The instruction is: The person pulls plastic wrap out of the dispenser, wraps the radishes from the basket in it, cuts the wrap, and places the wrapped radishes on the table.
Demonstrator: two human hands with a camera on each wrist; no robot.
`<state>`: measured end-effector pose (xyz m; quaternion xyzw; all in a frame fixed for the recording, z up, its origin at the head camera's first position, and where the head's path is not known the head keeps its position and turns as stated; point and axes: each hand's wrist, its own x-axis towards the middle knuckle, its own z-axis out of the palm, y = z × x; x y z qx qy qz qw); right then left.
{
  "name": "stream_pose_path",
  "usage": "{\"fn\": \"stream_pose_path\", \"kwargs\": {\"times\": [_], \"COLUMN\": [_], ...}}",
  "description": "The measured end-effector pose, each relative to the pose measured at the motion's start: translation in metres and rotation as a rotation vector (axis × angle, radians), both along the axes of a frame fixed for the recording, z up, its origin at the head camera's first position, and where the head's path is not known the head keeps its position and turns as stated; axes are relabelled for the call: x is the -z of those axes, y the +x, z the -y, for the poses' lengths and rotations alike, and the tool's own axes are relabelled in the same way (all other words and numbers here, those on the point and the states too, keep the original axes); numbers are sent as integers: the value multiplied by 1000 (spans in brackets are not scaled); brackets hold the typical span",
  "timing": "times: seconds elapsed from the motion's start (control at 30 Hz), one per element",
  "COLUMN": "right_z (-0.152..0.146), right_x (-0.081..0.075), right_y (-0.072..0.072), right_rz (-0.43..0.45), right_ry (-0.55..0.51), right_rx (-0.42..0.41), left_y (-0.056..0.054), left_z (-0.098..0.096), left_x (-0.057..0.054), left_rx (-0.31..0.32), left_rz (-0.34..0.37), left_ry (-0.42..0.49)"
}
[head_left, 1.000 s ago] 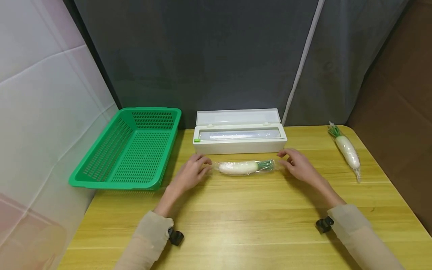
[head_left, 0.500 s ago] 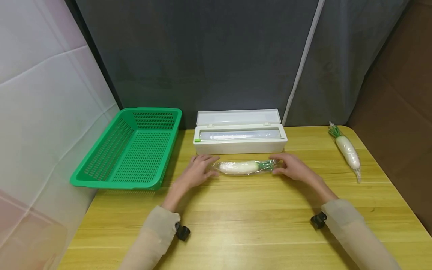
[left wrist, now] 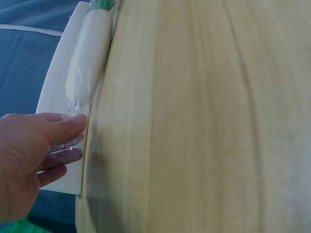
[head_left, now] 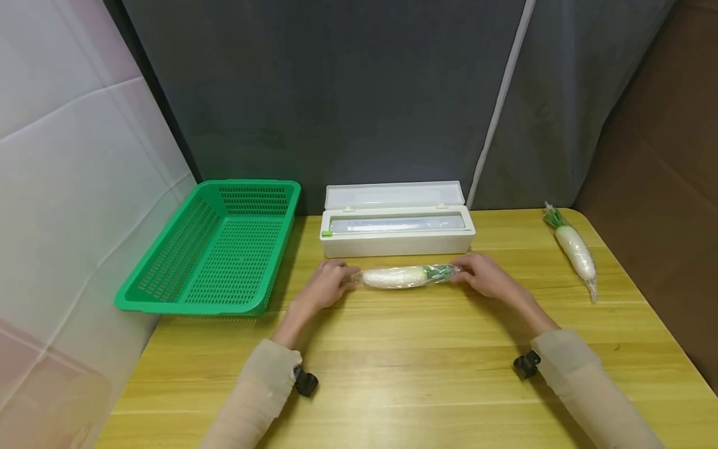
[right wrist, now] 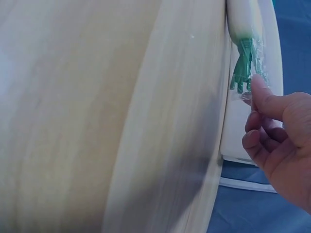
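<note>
A white radish [head_left: 395, 277] in clear plastic film lies crosswise between my two hands, its green stems [head_left: 440, 273] toward the right. My left hand [head_left: 327, 284] pinches the film at the plain end; the left wrist view shows thumb and fingers [left wrist: 63, 156] around the loose film [left wrist: 73, 141]. At the stem end my right hand [head_left: 485, 274] pinches the film between thumb and forefinger, with the other fingers curled, as the right wrist view shows. Just behind the radish stands a white cling film dispenser [head_left: 398, 243], its lid [head_left: 394, 195] raised.
A green plastic basket [head_left: 263, 274] with slotted sides stands at the left of the wooden table [head_left: 415, 374]. Another film-wrapped white radish [head_left: 576, 252] lies near the right edge. A dark curtain [head_left: 336, 93] hangs behind the table.
Both hands have moved inward to the radish's ends, and their fingers have closed on the film. The radish has shifted slightly. Basket, dispenser and the other radish have stayed put.
</note>
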<state>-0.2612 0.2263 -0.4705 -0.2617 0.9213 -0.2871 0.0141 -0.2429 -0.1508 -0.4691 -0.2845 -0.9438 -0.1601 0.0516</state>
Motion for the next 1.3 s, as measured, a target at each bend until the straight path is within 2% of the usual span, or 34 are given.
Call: {"fn": "stream_pose_path", "kwargs": {"times": [0.2,0.33,0.43,0.57,0.8,0.9,1.13,1.23,1.3], "right_z": [-1,-3,-4,-4,-2,-1,3,4,6], "right_x": [-5,-13,-19,-25,-35,-39,-48,-52,-56], "right_y": [2,5,8,12,22,26,33,36,38], "right_rz": [-18,-55,-66,-62,-87,-148,-365,-398,-384], "right_ry": [-33,-62,-94,-140,-237,-284,-427,-481,-503], "right_rx": [2,6,2,-1,19,38,63,73,86], "left_y": [2,5,7,9,11,12,20,23,26], "left_z": [1,3,3,4,4,5,7,9,10], "left_x": [-7,-11,-14,-17,-23,-24,-29,-31,-33], "left_rx": [23,43,64,76,96,92,23,13,14], "left_rz": [14,51,42,31,64,98,213,244,258], "left_ry": [75,152,190,221,254,282,380,417,443]}}
